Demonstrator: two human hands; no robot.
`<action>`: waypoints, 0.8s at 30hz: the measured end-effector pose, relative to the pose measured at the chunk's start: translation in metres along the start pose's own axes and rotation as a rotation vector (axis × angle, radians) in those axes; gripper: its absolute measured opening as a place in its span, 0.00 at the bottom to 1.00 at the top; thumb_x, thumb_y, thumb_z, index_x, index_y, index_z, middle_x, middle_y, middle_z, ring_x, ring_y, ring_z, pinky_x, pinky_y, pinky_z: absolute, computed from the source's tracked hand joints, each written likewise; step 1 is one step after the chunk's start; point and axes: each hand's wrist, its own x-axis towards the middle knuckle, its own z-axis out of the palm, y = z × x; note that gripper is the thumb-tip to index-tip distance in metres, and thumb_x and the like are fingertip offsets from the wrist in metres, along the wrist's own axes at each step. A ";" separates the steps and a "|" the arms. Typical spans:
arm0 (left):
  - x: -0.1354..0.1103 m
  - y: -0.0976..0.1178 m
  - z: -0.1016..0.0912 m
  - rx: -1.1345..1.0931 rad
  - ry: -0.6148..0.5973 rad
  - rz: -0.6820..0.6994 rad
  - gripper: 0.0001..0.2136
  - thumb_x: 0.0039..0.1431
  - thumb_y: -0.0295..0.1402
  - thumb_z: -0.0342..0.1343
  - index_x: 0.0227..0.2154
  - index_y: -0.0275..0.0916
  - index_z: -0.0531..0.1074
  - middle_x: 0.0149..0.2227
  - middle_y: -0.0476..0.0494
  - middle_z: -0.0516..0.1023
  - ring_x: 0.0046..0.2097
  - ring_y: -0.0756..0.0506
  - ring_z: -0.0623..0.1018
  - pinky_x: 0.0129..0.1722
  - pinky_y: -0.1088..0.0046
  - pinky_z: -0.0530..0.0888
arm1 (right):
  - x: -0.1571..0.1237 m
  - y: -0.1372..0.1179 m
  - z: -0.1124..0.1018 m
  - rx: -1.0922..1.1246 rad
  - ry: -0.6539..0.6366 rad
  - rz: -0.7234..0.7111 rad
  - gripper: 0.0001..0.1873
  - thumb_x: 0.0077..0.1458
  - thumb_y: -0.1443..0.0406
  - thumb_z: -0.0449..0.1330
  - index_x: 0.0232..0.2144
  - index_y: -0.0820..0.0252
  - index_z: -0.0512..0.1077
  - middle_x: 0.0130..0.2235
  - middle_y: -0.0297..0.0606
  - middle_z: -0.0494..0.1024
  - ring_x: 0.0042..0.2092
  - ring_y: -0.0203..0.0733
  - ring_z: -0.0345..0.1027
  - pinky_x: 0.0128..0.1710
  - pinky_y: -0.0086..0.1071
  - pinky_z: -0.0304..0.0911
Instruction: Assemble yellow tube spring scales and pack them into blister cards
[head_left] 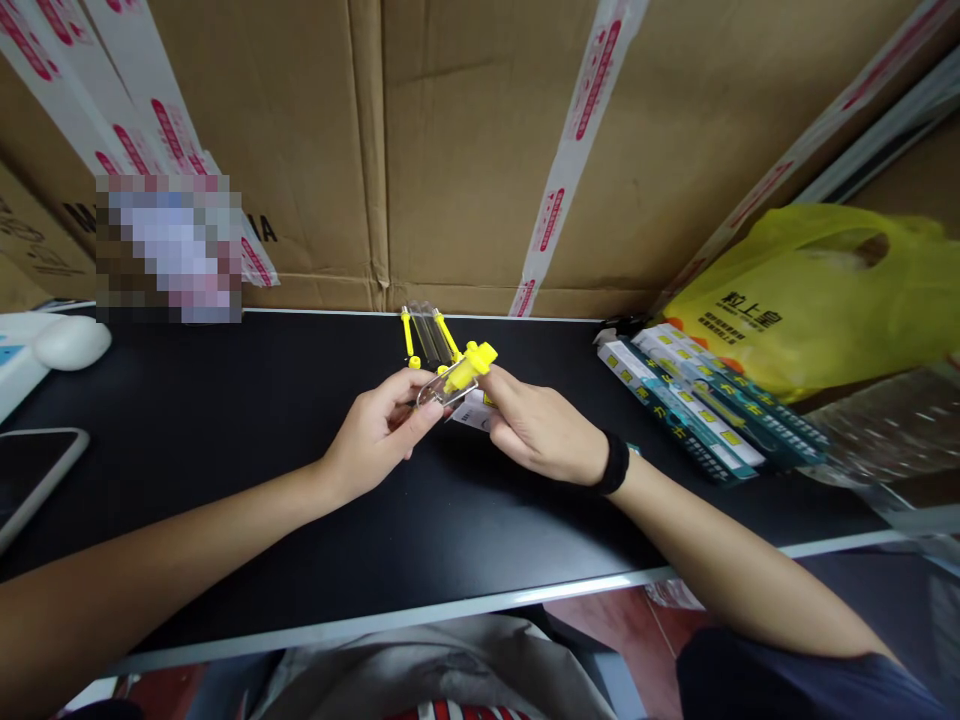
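Observation:
Both my hands meet over the middle of the black table (225, 420). My left hand (379, 430) pinches the clear plastic end of a small yellow tool (459, 375). My right hand (536, 428), with a black band at the wrist, grips the yellow end of that tool, fingers closed, and a small white card shows under its fingers. Just behind the hands lie two clear tubes with yellow caps (427, 335).
Cardboard boxes (465, 150) with printed tape wall off the table's far side. Several packaged items (705, 400) and a yellow plastic bag (817, 290) lie at the right. A phone (30, 475) and a white object (71, 342) sit at the left.

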 end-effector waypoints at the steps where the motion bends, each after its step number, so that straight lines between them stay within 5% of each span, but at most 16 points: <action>1: -0.001 0.001 0.000 0.024 -0.011 0.021 0.14 0.63 0.41 0.53 0.45 0.36 0.68 0.35 0.45 0.77 0.21 0.57 0.67 0.20 0.81 0.66 | 0.000 0.000 0.002 -0.011 0.012 0.002 0.19 0.60 0.66 0.48 0.53 0.64 0.61 0.51 0.49 0.72 0.43 0.47 0.71 0.39 0.39 0.69; 6: -0.006 0.002 0.002 0.130 -0.069 0.092 0.13 0.62 0.37 0.54 0.45 0.35 0.67 0.36 0.45 0.78 0.23 0.56 0.71 0.25 0.80 0.69 | -0.001 -0.001 0.009 -0.070 0.066 -0.018 0.25 0.64 0.51 0.49 0.54 0.62 0.63 0.53 0.51 0.72 0.48 0.51 0.71 0.43 0.41 0.69; 15: -0.003 0.002 0.003 0.117 -0.076 0.051 0.10 0.63 0.39 0.51 0.40 0.37 0.65 0.27 0.51 0.73 0.24 0.54 0.73 0.25 0.80 0.70 | 0.001 0.009 0.015 -0.001 0.020 -0.111 0.18 0.68 0.58 0.43 0.48 0.60 0.68 0.44 0.45 0.77 0.42 0.43 0.72 0.37 0.34 0.67; 24: -0.004 0.002 0.003 0.092 -0.117 -0.020 0.11 0.64 0.41 0.50 0.39 0.38 0.63 0.28 0.51 0.75 0.25 0.53 0.76 0.23 0.80 0.69 | 0.001 -0.006 0.010 -0.125 0.082 0.083 0.29 0.60 0.44 0.48 0.34 0.63 0.71 0.30 0.43 0.77 0.31 0.42 0.70 0.29 0.32 0.54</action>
